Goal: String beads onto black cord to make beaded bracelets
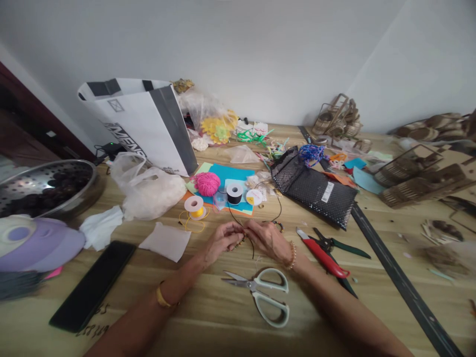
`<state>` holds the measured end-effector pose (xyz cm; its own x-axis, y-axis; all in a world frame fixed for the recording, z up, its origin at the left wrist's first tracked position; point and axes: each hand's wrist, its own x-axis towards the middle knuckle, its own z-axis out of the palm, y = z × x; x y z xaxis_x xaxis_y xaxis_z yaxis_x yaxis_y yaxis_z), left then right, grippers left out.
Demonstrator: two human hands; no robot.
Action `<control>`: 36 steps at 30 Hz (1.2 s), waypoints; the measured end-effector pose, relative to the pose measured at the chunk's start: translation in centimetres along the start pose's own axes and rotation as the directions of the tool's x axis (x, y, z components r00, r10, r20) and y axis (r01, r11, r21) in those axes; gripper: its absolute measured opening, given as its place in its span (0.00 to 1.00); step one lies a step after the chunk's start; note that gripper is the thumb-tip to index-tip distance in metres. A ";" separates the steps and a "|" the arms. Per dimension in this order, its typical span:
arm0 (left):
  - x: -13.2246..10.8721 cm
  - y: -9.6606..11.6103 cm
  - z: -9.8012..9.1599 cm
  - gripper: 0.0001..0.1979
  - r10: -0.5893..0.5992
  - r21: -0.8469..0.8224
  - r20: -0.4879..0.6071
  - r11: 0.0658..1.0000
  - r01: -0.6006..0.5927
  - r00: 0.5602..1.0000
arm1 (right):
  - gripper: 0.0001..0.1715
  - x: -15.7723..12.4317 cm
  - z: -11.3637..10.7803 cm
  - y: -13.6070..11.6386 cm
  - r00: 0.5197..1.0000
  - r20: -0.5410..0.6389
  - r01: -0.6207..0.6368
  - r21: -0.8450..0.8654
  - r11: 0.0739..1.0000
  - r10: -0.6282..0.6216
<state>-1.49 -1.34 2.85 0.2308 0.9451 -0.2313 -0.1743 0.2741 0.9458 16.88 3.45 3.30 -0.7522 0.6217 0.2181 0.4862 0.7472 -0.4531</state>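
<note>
My left hand (222, 239) and my right hand (268, 242) meet over the middle of the wooden table, both closed in a pinch. Between their fingertips runs a thin dark cord (280, 208), one end hanging below and a loop curving up behind the right hand. Small beads (278, 226) on a strand show beside the right hand; more peek out under the left fingers. The exact point of the pinch is partly hidden. White-handled scissors (253, 285) lie slightly parted just below the hands. Behind them stand a spool of black cord (234, 194) and a yellow thread spool (196, 207).
Pink yarn (207, 184) rests on coloured paper. To the right lie a red-handled knife (325, 257), pruning shears (334, 244) and a black bubble mailer (316, 191). At left are a black phone (94, 285), a white packet (166, 241), a plastic bag (148, 196) and a metal colander (84, 173).
</note>
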 end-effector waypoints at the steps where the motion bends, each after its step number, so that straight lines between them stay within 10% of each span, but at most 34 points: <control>1: 0.0 0.0 0.0 0.14 0.021 0.023 0.009 1.000 -0.021 1.000 | 0.15 0.0 0.0 0.0 1.000 0.008 -0.008 0.006 1.000 0.008; 36: 0.4 -0.7 -0.4 0.11 0.008 -0.018 0.062 1.000 -0.007 0.998 | 0.14 0.7 -0.5 -0.9 0.990 -0.079 -0.072 0.433 0.899 0.117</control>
<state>-1.61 -1.05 1.97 0.2883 0.9345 -0.2088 -0.1928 0.2703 0.9433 16.11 3.36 4.29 -0.6526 0.7215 0.2314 0.2982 0.5253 -0.7970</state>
